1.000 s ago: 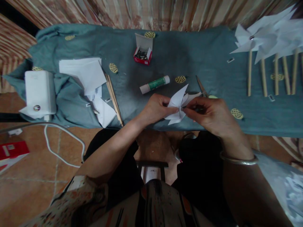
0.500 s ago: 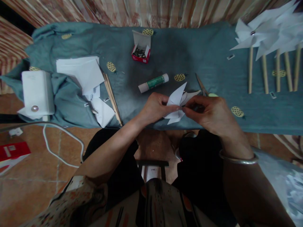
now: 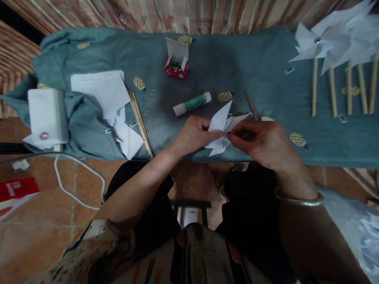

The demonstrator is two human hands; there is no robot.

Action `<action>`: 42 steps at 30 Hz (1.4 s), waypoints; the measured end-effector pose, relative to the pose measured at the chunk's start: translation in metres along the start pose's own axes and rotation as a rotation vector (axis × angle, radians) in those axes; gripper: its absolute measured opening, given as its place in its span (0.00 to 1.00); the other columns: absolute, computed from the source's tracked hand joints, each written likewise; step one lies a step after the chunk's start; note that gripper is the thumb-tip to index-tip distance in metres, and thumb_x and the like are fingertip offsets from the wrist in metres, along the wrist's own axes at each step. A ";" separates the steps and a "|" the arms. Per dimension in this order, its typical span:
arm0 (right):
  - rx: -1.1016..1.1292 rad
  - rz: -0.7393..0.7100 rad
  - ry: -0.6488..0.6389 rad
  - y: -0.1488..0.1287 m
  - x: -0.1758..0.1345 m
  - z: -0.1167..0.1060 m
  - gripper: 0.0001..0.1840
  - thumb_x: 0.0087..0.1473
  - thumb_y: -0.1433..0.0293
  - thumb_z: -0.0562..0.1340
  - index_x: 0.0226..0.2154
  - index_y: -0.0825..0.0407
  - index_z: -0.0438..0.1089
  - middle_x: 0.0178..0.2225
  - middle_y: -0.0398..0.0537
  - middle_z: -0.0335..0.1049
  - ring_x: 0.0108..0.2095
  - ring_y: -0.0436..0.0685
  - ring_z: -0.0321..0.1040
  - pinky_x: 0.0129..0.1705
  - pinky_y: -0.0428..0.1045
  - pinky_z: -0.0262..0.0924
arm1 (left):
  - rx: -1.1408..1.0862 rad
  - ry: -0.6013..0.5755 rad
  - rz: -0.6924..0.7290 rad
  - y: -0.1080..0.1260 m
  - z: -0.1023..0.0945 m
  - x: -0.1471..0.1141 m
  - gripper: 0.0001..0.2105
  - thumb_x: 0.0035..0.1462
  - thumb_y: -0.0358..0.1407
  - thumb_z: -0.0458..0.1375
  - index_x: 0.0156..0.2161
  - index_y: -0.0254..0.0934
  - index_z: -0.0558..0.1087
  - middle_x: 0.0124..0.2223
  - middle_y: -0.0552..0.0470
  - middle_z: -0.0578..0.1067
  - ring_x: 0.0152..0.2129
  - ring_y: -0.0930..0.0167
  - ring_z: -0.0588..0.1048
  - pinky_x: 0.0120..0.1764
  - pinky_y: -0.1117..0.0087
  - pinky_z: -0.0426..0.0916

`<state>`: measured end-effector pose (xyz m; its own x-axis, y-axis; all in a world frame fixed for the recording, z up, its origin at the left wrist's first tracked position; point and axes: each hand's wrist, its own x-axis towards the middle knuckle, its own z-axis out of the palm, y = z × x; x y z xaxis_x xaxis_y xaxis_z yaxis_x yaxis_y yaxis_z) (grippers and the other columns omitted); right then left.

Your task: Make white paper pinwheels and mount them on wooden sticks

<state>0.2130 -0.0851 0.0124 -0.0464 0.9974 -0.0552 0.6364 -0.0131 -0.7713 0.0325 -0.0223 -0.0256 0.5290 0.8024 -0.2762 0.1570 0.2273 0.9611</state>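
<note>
Above the table's near edge, a white folded paper pinwheel point(image 3: 219, 120) with pointed blades is pinched in my left hand point(image 3: 194, 136), the thumb pressed near its centre. My right hand point(image 3: 259, 140) is closed at the pinwheel's middle, thumb and index finger together. Something small and dark shows at those fingertips, too small to name. A glue stick point(image 3: 192, 103) lies just beyond my left hand. Scissors point(image 3: 252, 105) lie past my right hand, their handles partly hidden by it. Farther back stands an opened red box point(image 3: 175, 73) with small shiny metal pieces inside.
Finished pinwheels point(image 3: 331, 37) on wooden sticks lie at the far right. On the left are white paper sheets point(image 3: 97, 85), several thin wooden sticks point(image 3: 139, 122) and a white device point(image 3: 47, 114) with a cable point(image 3: 79, 161). A teal cloth point(image 3: 254, 55) covers the table.
The pinwheel has tilted slightly in my left hand, its upper blade shifting a little left. My right fingertips have drawn slightly away from its centre. The other things stay in place.
</note>
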 end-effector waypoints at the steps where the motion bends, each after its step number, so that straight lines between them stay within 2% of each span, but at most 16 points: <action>1: 0.047 -0.005 0.018 0.000 0.000 0.000 0.06 0.50 0.71 0.66 0.23 0.47 0.71 0.22 0.42 0.71 0.22 0.52 0.64 0.25 0.50 0.55 | -0.028 0.020 -0.010 0.001 0.000 0.000 0.05 0.45 0.34 0.67 0.25 0.33 0.78 0.21 0.56 0.75 0.19 0.75 0.71 0.22 0.77 0.61; 4: 0.197 0.001 0.132 -0.002 -0.001 -0.001 0.03 0.49 0.68 0.68 0.28 0.48 0.74 0.24 0.41 0.72 0.24 0.51 0.65 0.25 0.48 0.56 | -0.170 0.095 -0.030 0.004 0.000 0.001 0.06 0.45 0.33 0.67 0.25 0.32 0.77 0.23 0.54 0.77 0.21 0.74 0.73 0.25 0.75 0.64; 8: 0.384 0.038 0.330 -0.004 0.002 0.000 0.06 0.49 0.65 0.69 0.28 0.48 0.74 0.25 0.41 0.72 0.25 0.50 0.65 0.27 0.47 0.58 | -0.411 0.174 -0.049 0.007 0.002 0.003 0.06 0.45 0.34 0.67 0.28 0.32 0.78 0.27 0.51 0.79 0.24 0.72 0.75 0.30 0.72 0.68; 11: 0.541 0.108 0.411 -0.002 0.007 0.005 0.07 0.49 0.62 0.69 0.30 0.47 0.75 0.28 0.42 0.75 0.29 0.51 0.68 0.32 0.48 0.62 | -0.550 0.198 -0.060 0.007 0.005 0.006 0.08 0.42 0.34 0.69 0.28 0.32 0.77 0.27 0.51 0.79 0.23 0.73 0.75 0.30 0.72 0.68; 12: 0.617 0.140 0.405 0.000 0.009 0.008 0.09 0.48 0.61 0.70 0.32 0.47 0.76 0.28 0.42 0.75 0.30 0.51 0.69 0.34 0.48 0.63 | -0.580 0.198 -0.061 0.008 0.005 0.007 0.09 0.41 0.34 0.69 0.28 0.32 0.77 0.27 0.51 0.79 0.23 0.73 0.75 0.30 0.72 0.68; 14: 0.769 0.214 0.316 0.002 0.013 0.014 0.12 0.47 0.58 0.70 0.33 0.47 0.77 0.28 0.42 0.75 0.30 0.51 0.68 0.34 0.47 0.63 | -0.612 0.193 -0.061 0.008 0.007 0.008 0.09 0.41 0.34 0.70 0.28 0.32 0.77 0.27 0.52 0.79 0.23 0.74 0.74 0.30 0.72 0.68; 17: 0.930 0.280 0.198 0.000 0.018 0.023 0.14 0.39 0.58 0.74 0.27 0.49 0.77 0.26 0.42 0.75 0.26 0.49 0.67 0.31 0.46 0.62 | -0.603 0.189 -0.068 0.009 0.009 0.008 0.10 0.40 0.34 0.70 0.28 0.32 0.77 0.27 0.52 0.79 0.22 0.73 0.74 0.30 0.71 0.67; 19: 0.982 0.307 0.176 -0.002 0.021 0.027 0.14 0.35 0.60 0.75 0.24 0.50 0.76 0.23 0.41 0.74 0.24 0.48 0.66 0.29 0.45 0.61 | -0.571 0.206 -0.073 0.010 0.010 0.007 0.09 0.39 0.34 0.70 0.28 0.32 0.78 0.27 0.51 0.79 0.23 0.73 0.74 0.30 0.71 0.67; 25: 1.000 0.338 0.190 -0.007 0.024 0.031 0.12 0.33 0.64 0.75 0.21 0.51 0.75 0.22 0.41 0.73 0.22 0.48 0.63 0.26 0.46 0.59 | -0.516 0.244 -0.068 0.011 0.009 0.003 0.09 0.39 0.35 0.70 0.27 0.33 0.78 0.27 0.51 0.79 0.25 0.71 0.75 0.32 0.70 0.67; 31: 1.050 0.387 0.166 -0.009 0.024 0.029 0.14 0.33 0.62 0.75 0.22 0.52 0.75 0.21 0.41 0.71 0.21 0.48 0.62 0.22 0.45 0.57 | -0.655 0.142 -0.102 0.011 0.009 0.003 0.11 0.39 0.34 0.70 0.30 0.32 0.78 0.28 0.50 0.80 0.26 0.72 0.75 0.35 0.69 0.68; 35: 1.052 0.331 0.125 -0.008 0.024 0.029 0.15 0.35 0.60 0.75 0.24 0.51 0.75 0.22 0.40 0.72 0.22 0.47 0.64 0.24 0.44 0.60 | -0.728 0.134 -0.112 0.014 0.009 0.003 0.10 0.40 0.33 0.70 0.30 0.31 0.77 0.29 0.51 0.79 0.25 0.73 0.75 0.37 0.70 0.69; 38: 1.031 0.251 0.072 -0.008 0.023 0.030 0.17 0.34 0.63 0.76 0.30 0.49 0.76 0.25 0.39 0.75 0.27 0.49 0.69 0.32 0.45 0.65 | -0.775 0.156 -0.111 0.017 0.008 0.004 0.10 0.40 0.32 0.69 0.30 0.32 0.76 0.29 0.52 0.79 0.27 0.73 0.76 0.40 0.70 0.69; 40: 1.011 0.229 0.081 -0.008 0.023 0.029 0.18 0.34 0.62 0.76 0.31 0.47 0.76 0.26 0.39 0.76 0.28 0.51 0.71 0.34 0.46 0.66 | -0.794 0.164 -0.121 0.017 0.008 0.005 0.10 0.41 0.32 0.69 0.31 0.32 0.76 0.30 0.52 0.79 0.28 0.73 0.76 0.41 0.70 0.69; 42: 1.003 0.227 0.120 -0.009 0.023 0.028 0.17 0.38 0.59 0.74 0.31 0.47 0.76 0.26 0.39 0.75 0.26 0.51 0.70 0.31 0.46 0.66 | -0.796 0.172 -0.127 0.016 0.008 0.005 0.10 0.41 0.32 0.69 0.31 0.32 0.77 0.30 0.52 0.80 0.27 0.73 0.76 0.40 0.69 0.69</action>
<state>0.1850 -0.0642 0.0003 0.1068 0.9639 -0.2438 -0.3159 -0.1995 -0.9276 0.0447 -0.0189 -0.0115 0.4015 0.8031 -0.4403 -0.4654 0.5930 0.6571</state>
